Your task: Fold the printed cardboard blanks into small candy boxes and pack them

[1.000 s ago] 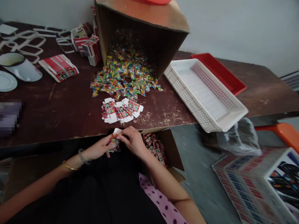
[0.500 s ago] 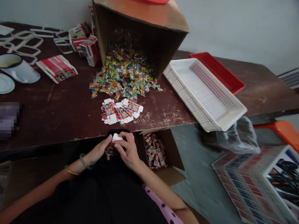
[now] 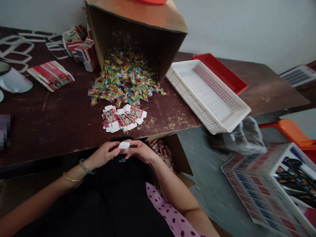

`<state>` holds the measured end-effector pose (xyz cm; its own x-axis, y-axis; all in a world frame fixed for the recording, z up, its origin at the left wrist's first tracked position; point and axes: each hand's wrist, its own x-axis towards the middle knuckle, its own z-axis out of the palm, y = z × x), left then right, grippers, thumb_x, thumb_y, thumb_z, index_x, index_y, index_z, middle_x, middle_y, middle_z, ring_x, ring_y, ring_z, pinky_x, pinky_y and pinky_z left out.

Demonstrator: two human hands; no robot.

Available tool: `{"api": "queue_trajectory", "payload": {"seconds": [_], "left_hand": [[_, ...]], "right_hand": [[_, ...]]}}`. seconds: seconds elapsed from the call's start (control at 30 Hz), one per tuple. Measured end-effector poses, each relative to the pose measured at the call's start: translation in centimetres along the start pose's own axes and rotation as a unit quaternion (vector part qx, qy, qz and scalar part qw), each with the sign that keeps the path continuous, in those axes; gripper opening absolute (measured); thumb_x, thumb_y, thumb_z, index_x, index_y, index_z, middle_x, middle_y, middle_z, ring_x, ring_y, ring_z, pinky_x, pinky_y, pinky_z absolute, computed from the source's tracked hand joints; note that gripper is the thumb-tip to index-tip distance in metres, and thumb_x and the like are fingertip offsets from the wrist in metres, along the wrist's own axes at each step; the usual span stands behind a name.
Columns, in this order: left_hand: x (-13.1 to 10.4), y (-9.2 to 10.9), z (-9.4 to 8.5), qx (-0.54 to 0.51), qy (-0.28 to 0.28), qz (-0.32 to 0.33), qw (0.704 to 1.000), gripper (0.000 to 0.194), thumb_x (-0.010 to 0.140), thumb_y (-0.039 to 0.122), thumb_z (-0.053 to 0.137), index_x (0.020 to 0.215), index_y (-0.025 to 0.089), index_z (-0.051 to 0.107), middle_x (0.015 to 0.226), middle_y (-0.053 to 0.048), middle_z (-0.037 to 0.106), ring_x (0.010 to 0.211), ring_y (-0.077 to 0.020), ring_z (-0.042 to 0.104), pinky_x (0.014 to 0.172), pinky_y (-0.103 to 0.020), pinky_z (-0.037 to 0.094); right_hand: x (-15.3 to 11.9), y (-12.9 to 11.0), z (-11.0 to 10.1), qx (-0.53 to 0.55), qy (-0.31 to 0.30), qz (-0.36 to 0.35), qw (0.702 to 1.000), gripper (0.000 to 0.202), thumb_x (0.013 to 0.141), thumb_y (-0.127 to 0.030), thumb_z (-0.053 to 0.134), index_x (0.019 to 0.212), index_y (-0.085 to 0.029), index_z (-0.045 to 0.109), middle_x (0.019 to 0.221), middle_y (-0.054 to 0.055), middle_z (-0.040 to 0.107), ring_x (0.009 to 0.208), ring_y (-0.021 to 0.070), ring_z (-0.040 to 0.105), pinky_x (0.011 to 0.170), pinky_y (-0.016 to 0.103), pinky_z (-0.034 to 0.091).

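Between my hands, just in front of the table edge, is a small cardboard candy box [image 3: 124, 145] with its white flap facing up. My left hand [image 3: 108, 152] pinches one side of it, and my right hand [image 3: 139, 150] grips the other. Just beyond, flat printed candy boxes [image 3: 123, 118] lie fanned out in overlapping stacks on the table. Behind them, small clear packets of colourful candy [image 3: 128, 80] spill from a large cardboard box [image 3: 172, 31] tipped on its side. Below the table edge to the right, an open carton [image 3: 182, 154] holds many small red printed boxes [image 3: 161, 149].
A white perforated basket [image 3: 209, 98] and a red tray [image 3: 222, 74] stand on the table [image 3: 61, 121] at right. Bundled flat boxes [image 3: 51, 75] and an enamel mug [image 3: 16, 80] are at left. A plastic crate [image 3: 266, 177] and an orange stool [image 3: 288, 130] stand at lower right.
My hands have turned the small box, so its printed side no longer shows. The right hand's fingers have moved from over the flap to the box's side. The whole view has shifted.
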<state>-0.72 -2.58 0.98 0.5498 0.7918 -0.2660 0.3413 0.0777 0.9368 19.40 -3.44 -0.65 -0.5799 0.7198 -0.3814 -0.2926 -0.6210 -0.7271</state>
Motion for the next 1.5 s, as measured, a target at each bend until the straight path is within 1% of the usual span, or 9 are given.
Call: {"api": "queue_trajectory", "payload": {"seconds": [0.1, 0.23, 0.57, 0.83, 1.0, 1.07, 1.2, 1.37, 1.5], "left_hand": [[0.1, 0.0, -0.1, 0.058, 0.027, 0.016, 0.998, 0.036, 0.085, 0.039, 0.051, 0.099, 0.014, 0.073, 0.084, -0.005, 0.073, 0.070, -0.0187, 0.061, 0.064, -0.026, 0.048], [0.4, -0.5, 0.0, 0.016, 0.041, -0.021, 0.999, 0.044, 0.089, 0.045, 0.045, 0.099, 0.013, 0.074, 0.076, -0.003, 0.071, 0.059, -0.0162, 0.057, 0.054, -0.024, 0.045], [-0.9, -0.8, -0.2, -0.091, -0.026, -0.047, 0.994, 0.039, 0.088, 0.042, 0.057, 0.117, 0.018, 0.065, 0.093, -0.004, 0.067, 0.074, -0.0165, 0.056, 0.068, -0.028, 0.052], [-1.0, -1.3, 1.6, -0.225, -0.025, -0.121, 0.967, 0.047, 0.089, 0.049, 0.056, 0.124, 0.017, 0.059, 0.091, -0.005, 0.063, 0.076, -0.0178, 0.058, 0.059, -0.027, 0.053], [-0.4, -0.3, 3.4, -0.298, -0.096, -0.166, 0.935, 0.057, 0.083, 0.058, 0.060, 0.127, 0.022, 0.061, 0.122, -0.012, 0.063, 0.106, -0.0278, 0.061, 0.076, -0.037, 0.058], [0.1, -0.1, 2.7, -0.282, -0.098, -0.146, 0.943, 0.053, 0.084, 0.055, 0.061, 0.128, 0.025, 0.061, 0.139, -0.011, 0.055, 0.122, -0.0292, 0.053, 0.089, -0.040, 0.055], [1.1, -0.3, 0.6, -0.272, -0.054, -0.123, 0.953, 0.053, 0.086, 0.053, 0.059, 0.130, 0.023, 0.058, 0.134, -0.014, 0.059, 0.117, -0.0292, 0.058, 0.092, -0.041, 0.051], [1.4, -0.7, -0.5, -0.271, -0.043, -0.122, 0.954, 0.051, 0.084, 0.053, 0.062, 0.122, 0.019, 0.062, 0.117, -0.014, 0.066, 0.104, -0.0284, 0.065, 0.084, -0.039, 0.052], [1.6, -0.8, -0.5, -0.283, 0.021, -0.086, 0.955, 0.049, 0.086, 0.051, 0.061, 0.123, 0.019, 0.062, 0.118, -0.014, 0.067, 0.107, -0.0288, 0.064, 0.089, -0.041, 0.052]], "right_hand": [[0.1, 0.3, 0.9, -0.142, 0.069, -0.108, 0.982, 0.025, 0.072, -0.032, 0.077, 0.094, -0.019, 0.075, 0.092, 0.003, 0.065, 0.082, 0.0149, 0.061, 0.069, 0.027, 0.052], [-0.4, 0.2, 2.1, -0.313, 0.091, -0.241, 0.914, 0.024, 0.091, -0.034, 0.059, 0.105, -0.023, 0.075, 0.106, 0.006, 0.064, 0.099, 0.0167, 0.060, 0.089, 0.032, 0.047], [0.5, -1.0, 0.4, -0.252, 0.052, -0.170, 0.951, 0.029, 0.085, -0.042, 0.066, 0.104, -0.023, 0.076, 0.101, 0.006, 0.070, 0.086, 0.0169, 0.065, 0.078, 0.030, 0.052], [-0.7, 1.9, 1.2, -0.454, 0.115, -0.303, 0.830, 0.033, 0.093, -0.029, 0.057, 0.126, -0.027, 0.065, 0.116, 0.009, 0.068, 0.101, 0.0199, 0.060, 0.091, 0.036, 0.047], [-5.0, -2.1, -1.8, -0.509, 0.113, -0.227, 0.823, 0.024, 0.095, -0.029, 0.055, 0.112, -0.027, 0.072, 0.101, 0.006, 0.073, 0.091, 0.0195, 0.062, 0.084, 0.035, 0.048], [-5.4, -4.7, -4.0, -0.569, 0.135, -0.197, 0.787, 0.020, 0.094, -0.031, 0.058, 0.104, -0.026, 0.075, 0.100, 0.006, 0.072, 0.095, 0.0210, 0.060, 0.087, 0.037, 0.046], [0.0, -8.2, -8.1, -0.639, 0.210, -0.221, 0.706, 0.026, 0.088, -0.028, 0.065, 0.112, -0.021, 0.070, 0.123, 0.012, 0.062, 0.115, 0.0253, 0.050, 0.100, 0.043, 0.037], [8.5, -9.5, -10.5, -0.563, 0.309, -0.217, 0.735, 0.041, 0.071, -0.020, 0.077, 0.111, -0.016, 0.066, 0.112, 0.012, 0.063, 0.109, 0.0254, 0.050, 0.099, 0.042, 0.036], [7.7, -7.7, -8.2, -0.505, 0.353, -0.250, 0.747, 0.021, 0.092, -0.030, 0.051, 0.105, -0.015, 0.059, 0.094, 0.006, 0.062, 0.088, 0.0179, 0.056, 0.082, 0.030, 0.044]]}}
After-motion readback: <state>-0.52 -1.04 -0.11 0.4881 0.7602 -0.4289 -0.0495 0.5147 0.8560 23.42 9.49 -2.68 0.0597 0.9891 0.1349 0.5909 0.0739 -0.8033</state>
